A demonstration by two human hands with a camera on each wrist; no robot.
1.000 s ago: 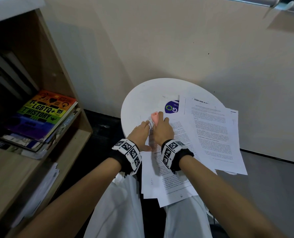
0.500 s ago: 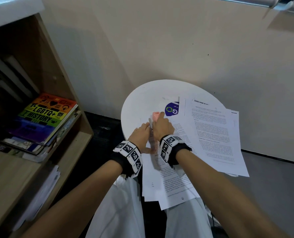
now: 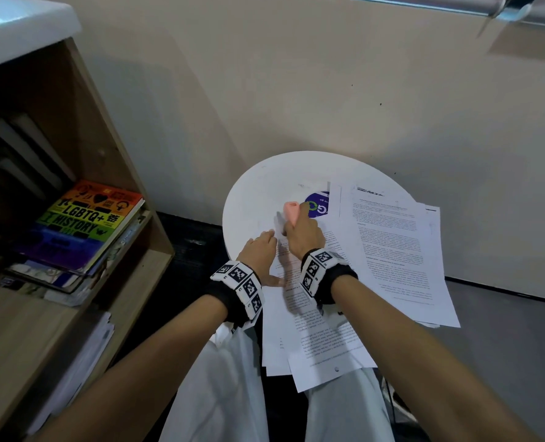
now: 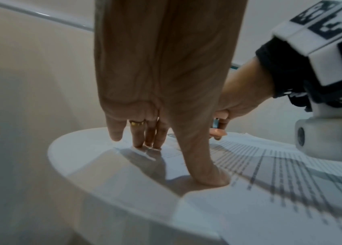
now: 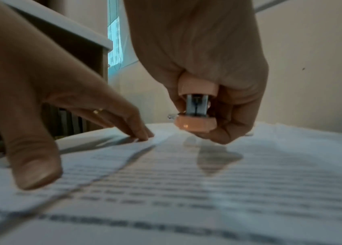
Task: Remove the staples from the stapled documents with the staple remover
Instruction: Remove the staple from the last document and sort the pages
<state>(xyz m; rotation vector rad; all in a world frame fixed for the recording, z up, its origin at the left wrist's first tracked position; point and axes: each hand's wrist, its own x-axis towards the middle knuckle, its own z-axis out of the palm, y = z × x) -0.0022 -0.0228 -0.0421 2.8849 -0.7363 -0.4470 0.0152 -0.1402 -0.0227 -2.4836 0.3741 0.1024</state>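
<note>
A printed document [image 3: 312,314] lies on the round white table [image 3: 258,193], hanging over its near edge. My left hand [image 3: 261,250] presses flat on the document's left margin, thumb [image 4: 205,165] and fingertips [image 5: 142,134] down on the paper. My right hand [image 3: 303,234] grips a pink staple remover [image 3: 291,212] just above the document's top left corner; its metal jaws [image 5: 196,106] point toward the wrist camera, held a little above the sheet [image 5: 207,174]. The staple itself is not visible.
More printed sheets [image 3: 398,247] are spread on the table's right half, over a blue round item [image 3: 317,204]. A wooden bookshelf [image 3: 111,173] with a rainbow-coloured book [image 3: 80,221] stands at the left. The wall [image 3: 328,90] is right behind the table.
My right hand with the staple remover has moved slightly away from me along the document's top corner. The left hand stays pressed on the paper.
</note>
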